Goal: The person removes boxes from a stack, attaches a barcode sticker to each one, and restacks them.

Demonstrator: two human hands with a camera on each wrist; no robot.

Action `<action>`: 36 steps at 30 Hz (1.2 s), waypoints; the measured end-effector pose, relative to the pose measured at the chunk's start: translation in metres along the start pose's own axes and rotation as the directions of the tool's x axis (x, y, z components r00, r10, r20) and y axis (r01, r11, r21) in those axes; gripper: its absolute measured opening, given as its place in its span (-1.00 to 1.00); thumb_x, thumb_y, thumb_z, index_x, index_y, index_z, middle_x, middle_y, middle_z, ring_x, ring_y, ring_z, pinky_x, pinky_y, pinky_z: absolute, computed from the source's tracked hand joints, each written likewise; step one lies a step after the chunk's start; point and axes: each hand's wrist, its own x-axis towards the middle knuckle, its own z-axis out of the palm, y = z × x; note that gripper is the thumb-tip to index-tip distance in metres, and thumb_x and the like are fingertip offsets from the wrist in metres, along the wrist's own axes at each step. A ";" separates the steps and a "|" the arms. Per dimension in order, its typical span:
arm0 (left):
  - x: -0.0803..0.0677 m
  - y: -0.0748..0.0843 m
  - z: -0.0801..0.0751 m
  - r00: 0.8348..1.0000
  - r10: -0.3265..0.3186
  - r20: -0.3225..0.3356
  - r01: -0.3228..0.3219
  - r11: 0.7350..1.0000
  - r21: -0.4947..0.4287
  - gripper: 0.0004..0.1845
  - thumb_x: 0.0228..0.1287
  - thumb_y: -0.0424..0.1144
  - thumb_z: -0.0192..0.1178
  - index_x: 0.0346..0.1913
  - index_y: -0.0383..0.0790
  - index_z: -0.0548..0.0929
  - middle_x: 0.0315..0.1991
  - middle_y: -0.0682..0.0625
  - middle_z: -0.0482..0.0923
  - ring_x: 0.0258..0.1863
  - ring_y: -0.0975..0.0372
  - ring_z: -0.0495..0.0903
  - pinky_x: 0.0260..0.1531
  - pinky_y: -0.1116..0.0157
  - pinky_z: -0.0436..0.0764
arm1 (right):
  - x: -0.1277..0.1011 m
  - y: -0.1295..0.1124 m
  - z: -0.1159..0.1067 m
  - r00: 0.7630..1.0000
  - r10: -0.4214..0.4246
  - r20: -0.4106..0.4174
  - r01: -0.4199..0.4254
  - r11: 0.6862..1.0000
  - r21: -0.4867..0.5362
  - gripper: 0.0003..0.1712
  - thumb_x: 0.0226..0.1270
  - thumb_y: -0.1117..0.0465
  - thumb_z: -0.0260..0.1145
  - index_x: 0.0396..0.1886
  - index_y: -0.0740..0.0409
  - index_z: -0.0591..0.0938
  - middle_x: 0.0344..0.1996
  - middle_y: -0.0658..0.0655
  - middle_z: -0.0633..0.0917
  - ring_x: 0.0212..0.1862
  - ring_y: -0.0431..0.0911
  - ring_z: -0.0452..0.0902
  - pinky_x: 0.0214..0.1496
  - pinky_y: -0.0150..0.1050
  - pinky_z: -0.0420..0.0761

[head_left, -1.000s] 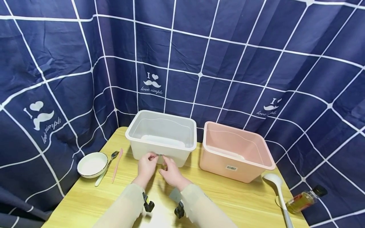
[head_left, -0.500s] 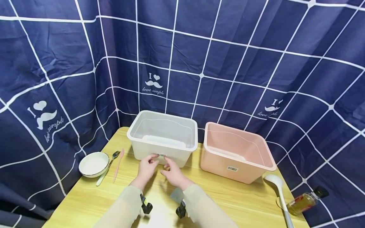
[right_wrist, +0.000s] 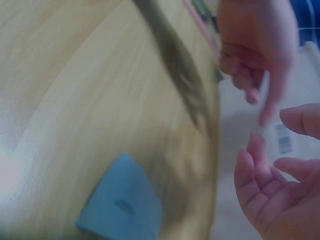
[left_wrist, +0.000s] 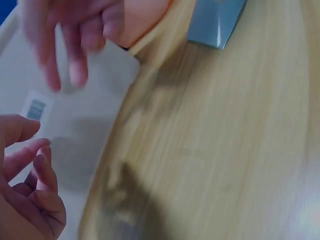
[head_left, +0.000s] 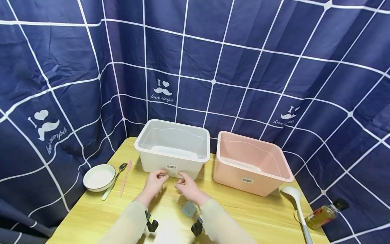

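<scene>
Both hands hover in front of the white plastic bin point(head_left: 195, 166), just below its barcode label point(head_left: 172, 166). My left hand point(head_left: 154, 181) has loosely bent fingers and nothing in its grasp. Opposite it, my right hand point(head_left: 189, 188) also holds nothing, its thumb and fingers spread apart. A gap separates the two hands. In the left wrist view the label point(left_wrist: 36, 109) shows between them on the bin wall point(left_wrist: 80, 150). On the table beside my right forearm lies a small blue-grey flat-sided item point(head_left: 189, 209), seen larger in the right wrist view as a blue-grey angular piece point(right_wrist: 125, 200).
To the right stands a pink bin point(head_left: 233, 174). A ladle point(head_left: 297, 200) and an oil bottle point(head_left: 321, 217) lie near the right edge of the table point(head_left: 243, 217). At left are a white bowl point(head_left: 99, 177), a fork point(head_left: 114, 184) and a pink knife point(head_left: 125, 178). Blue curtains surround the back.
Both hands have drawn back and downward from the white bin's front and moved slightly apart. The barcode label, partly covered before, now shows fully.
</scene>
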 end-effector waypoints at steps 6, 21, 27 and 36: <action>0.000 0.008 -0.048 0.992 0.024 -0.123 -0.014 0.996 0.087 -0.82 0.19 -0.47 0.24 -0.15 -0.48 0.68 -0.33 -0.15 0.61 -0.12 -0.04 0.55 -0.05 0.12 0.50 | -0.019 -0.014 -0.039 0.987 0.019 -0.158 0.002 0.991 0.132 -0.59 0.32 0.43 0.19 0.13 0.55 0.45 -0.35 0.19 0.61 -0.54 -0.13 0.50 -0.43 -0.21 0.61; 0.040 0.077 -0.128 0.946 -0.058 -0.318 0.098 0.989 0.112 -0.62 0.28 -0.21 0.24 0.04 -0.42 0.65 -0.14 -0.28 0.63 -0.15 -0.03 0.57 -0.15 0.22 0.45 | -0.001 -0.037 -0.102 0.903 0.221 -0.368 -0.167 0.971 0.173 -0.76 0.46 0.23 0.17 -0.12 0.38 0.54 -0.39 0.23 0.65 -0.63 -0.17 0.42 -0.60 -0.36 0.50; 0.047 0.080 -0.124 0.970 -0.159 -0.185 0.162 0.987 0.001 -0.53 0.26 -0.20 0.30 0.12 -0.49 0.57 -0.08 -0.27 0.58 -0.27 0.07 0.57 -0.24 0.25 0.46 | 0.008 -0.037 -0.097 0.899 0.261 -0.352 -0.196 0.958 0.210 -0.68 0.46 0.18 0.19 -0.12 0.44 0.51 -0.52 0.13 0.60 -0.72 -0.19 0.35 -0.69 -0.38 0.44; 0.044 0.080 -0.122 0.959 -0.166 -0.230 0.149 0.985 -0.087 -0.57 0.23 -0.32 0.32 0.08 -0.56 0.58 -0.14 -0.21 0.53 -0.10 0.04 0.41 -0.08 0.19 0.38 | 0.011 -0.039 -0.087 0.872 0.281 -0.401 -0.149 0.932 0.330 -0.79 0.43 0.30 0.22 -0.33 0.26 0.37 -0.56 0.17 0.50 -0.71 -0.21 0.32 -0.66 -0.41 0.43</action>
